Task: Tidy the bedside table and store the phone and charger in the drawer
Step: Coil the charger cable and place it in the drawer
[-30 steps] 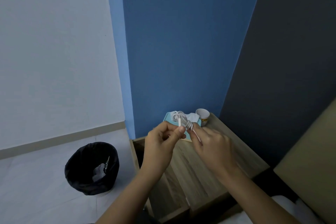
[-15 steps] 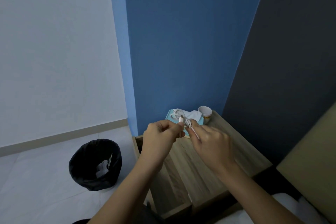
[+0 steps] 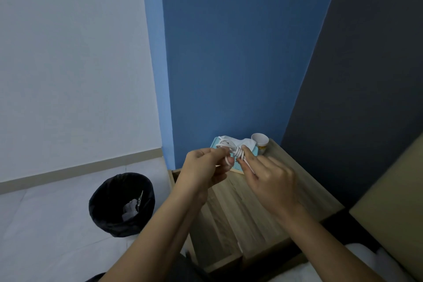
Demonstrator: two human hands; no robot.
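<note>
white charger cable (image 3: 235, 152), coiled. table (image 3: 263, 208) light wood grain, streaky pale brown. pale teal tissue pack (image 3: 215, 143) with white tissue (image 3: 246, 143) at the table's far edge. white cup (image 3: 259, 138), yellowish band low down. black bin (image 3: 121, 204), grey-white scraps inside. wall blue, dark grey, off-white.
</note>
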